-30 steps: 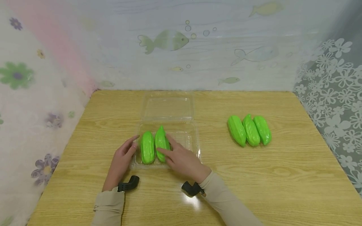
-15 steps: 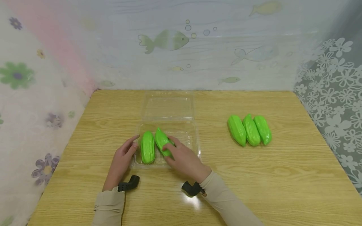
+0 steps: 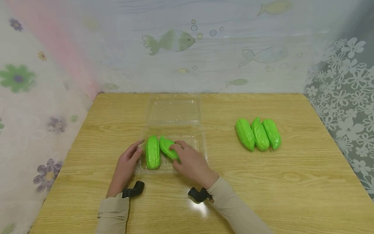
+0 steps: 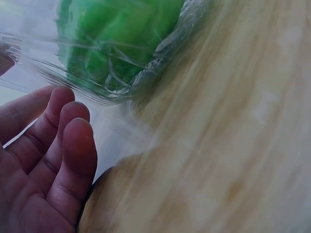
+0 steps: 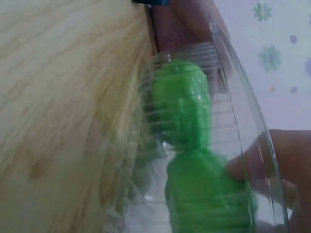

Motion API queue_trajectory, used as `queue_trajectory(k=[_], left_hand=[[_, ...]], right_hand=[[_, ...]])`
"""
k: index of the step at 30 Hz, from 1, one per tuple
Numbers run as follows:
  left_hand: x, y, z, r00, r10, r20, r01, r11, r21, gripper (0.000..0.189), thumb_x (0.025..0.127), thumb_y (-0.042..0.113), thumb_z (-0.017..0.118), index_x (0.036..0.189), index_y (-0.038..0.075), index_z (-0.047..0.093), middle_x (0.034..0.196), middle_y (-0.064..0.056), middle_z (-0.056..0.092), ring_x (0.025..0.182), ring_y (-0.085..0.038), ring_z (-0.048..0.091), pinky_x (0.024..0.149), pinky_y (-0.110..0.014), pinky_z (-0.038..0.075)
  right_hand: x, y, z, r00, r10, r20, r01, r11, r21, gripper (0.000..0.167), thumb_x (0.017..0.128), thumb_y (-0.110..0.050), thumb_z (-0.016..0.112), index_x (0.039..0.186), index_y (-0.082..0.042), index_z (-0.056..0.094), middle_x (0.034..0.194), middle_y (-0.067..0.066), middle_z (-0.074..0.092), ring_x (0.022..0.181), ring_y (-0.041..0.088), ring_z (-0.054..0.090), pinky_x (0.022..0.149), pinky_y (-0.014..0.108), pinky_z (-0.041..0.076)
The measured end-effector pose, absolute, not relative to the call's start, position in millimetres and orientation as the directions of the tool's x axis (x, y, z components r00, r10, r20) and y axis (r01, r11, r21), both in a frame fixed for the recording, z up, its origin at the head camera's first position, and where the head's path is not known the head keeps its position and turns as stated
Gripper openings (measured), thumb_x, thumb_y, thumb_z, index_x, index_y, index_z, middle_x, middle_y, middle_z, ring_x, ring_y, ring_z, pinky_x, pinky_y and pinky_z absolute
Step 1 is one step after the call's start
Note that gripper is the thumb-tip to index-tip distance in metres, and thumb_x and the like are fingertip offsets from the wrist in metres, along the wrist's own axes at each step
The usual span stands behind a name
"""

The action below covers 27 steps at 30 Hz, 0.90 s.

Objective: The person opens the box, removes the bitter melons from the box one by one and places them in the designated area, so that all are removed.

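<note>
Bright green, ridged bitter melons are the things handled here; two lie in the open clear plastic container (image 3: 199,143). In the head view my right hand (image 3: 191,162) reaches over the container's right part and holds the right-hand bitter melon (image 3: 166,146) between thumb and fingers. That melon lies slanted, its tip up and to the left; its lower end is hidden by my fingers. The other bitter melon (image 3: 153,152) lies lengthwise at the left wall. My left hand (image 3: 124,165) rests against the container's left side, its fingertips (image 4: 80,141) right at the clear wall in the left wrist view.
The container's clear lid (image 3: 174,110) lies folded back behind it on the wooden table (image 3: 233,188). Further right, three bitter melons (image 3: 260,134) lie side by side. A curtain with printed fish (image 3: 176,40) hangs behind the table.
The right-hand melon has turned from nearly lengthwise to slanted, its tip lower and further left. My right fingers have closed around it. My left hand has stayed in place.
</note>
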<state>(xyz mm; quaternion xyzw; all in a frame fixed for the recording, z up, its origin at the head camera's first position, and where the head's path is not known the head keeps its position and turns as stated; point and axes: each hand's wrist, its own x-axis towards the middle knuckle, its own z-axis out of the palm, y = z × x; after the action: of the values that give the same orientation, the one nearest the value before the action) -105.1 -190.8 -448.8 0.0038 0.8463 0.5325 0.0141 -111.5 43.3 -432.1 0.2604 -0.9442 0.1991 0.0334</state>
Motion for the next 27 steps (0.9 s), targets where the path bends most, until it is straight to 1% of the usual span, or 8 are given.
queue_trajectory(k=[3,5,8,11,15,21,27], left_hand=[[-105.4,-191.3,-449.6,-1.000,0.021,-0.019,-0.008,0.432,0.902,0.042,0.095,0.036,0.041,0.132,0.017,0.045,0.107,-0.012,0.053,0.097,-0.016,0.045,0.085,-0.028,0.036],[-105.4,-191.6,-450.0,-1.000,0.020,-0.019,-0.009,0.431,0.902,0.043,0.095,0.037,0.041,0.132,0.017,0.045,0.107,-0.012,0.053,0.098,-0.015,0.045,0.085,-0.027,0.036],[-105.3,-192.0,-450.4,-1.000,0.020,-0.020,-0.010,0.427,0.904,0.043,0.095,0.037,0.041,0.132,0.017,0.044,0.107,-0.011,0.053,0.098,-0.016,0.046,0.084,-0.025,0.036],[-104.9,-191.9,-450.1,-1.000,0.023,-0.016,-0.005,0.424,0.906,0.042,0.095,0.036,0.041,0.132,0.016,0.045,0.107,-0.012,0.053,0.098,-0.018,0.046,0.083,-0.024,0.036],[-104.4,-191.6,-449.3,-1.000,0.026,-0.011,0.001,0.426,0.905,0.042,0.095,0.035,0.041,0.131,0.014,0.045,0.106,-0.013,0.053,0.097,-0.019,0.047,0.082,-0.023,0.037],[-105.1,-191.0,-448.5,-1.000,0.021,-0.017,-0.006,0.435,0.901,0.043,0.095,0.037,0.040,0.132,0.016,0.045,0.105,-0.012,0.052,0.095,-0.017,0.046,0.082,-0.026,0.037],[-105.6,-191.1,-449.3,-1.000,0.023,-0.018,-0.007,0.433,0.901,0.044,0.095,0.037,0.041,0.132,0.015,0.045,0.106,-0.012,0.052,0.097,-0.017,0.045,0.085,-0.029,0.036]], right_hand=[[-113.1,44.8,-428.8,-0.881,-0.450,0.148,-0.471,0.796,-0.381,0.048,0.079,-0.025,0.054,0.126,-0.017,0.046,0.127,0.003,0.045,0.103,0.017,0.052,0.060,0.028,0.047],[-114.1,46.3,-425.5,-0.891,-0.433,0.138,-0.451,0.800,-0.396,0.052,0.079,-0.026,0.054,0.130,-0.017,0.043,0.128,0.003,0.045,0.107,0.018,0.050,0.067,0.032,0.048],[-115.7,49.5,-420.9,-0.907,-0.403,0.123,-0.416,0.807,-0.420,0.056,0.080,-0.027,0.054,0.132,-0.017,0.040,0.129,0.003,0.046,0.107,0.019,0.050,0.071,0.036,0.048],[-115.5,53.3,-415.8,-0.919,-0.378,0.110,-0.386,0.811,-0.439,0.057,0.080,-0.028,0.053,0.134,-0.017,0.038,0.128,0.004,0.047,0.107,0.019,0.050,0.072,0.037,0.047],[-113.9,57.5,-409.0,-0.917,-0.381,0.117,-0.393,0.814,-0.428,0.058,0.079,-0.029,0.053,0.134,-0.016,0.039,0.126,0.004,0.048,0.106,0.019,0.049,0.073,0.036,0.047],[-113.6,62.6,-401.1,-0.909,-0.390,0.145,-0.414,0.813,-0.409,0.057,0.078,-0.029,0.052,0.133,-0.016,0.041,0.125,0.002,0.047,0.101,0.017,0.049,0.067,0.030,0.046],[-115.2,68.0,-398.5,-0.910,-0.381,0.164,-0.414,0.809,-0.418,0.058,0.078,-0.029,0.052,0.133,-0.016,0.041,0.124,0.003,0.049,0.098,0.016,0.049,0.065,0.029,0.045]])
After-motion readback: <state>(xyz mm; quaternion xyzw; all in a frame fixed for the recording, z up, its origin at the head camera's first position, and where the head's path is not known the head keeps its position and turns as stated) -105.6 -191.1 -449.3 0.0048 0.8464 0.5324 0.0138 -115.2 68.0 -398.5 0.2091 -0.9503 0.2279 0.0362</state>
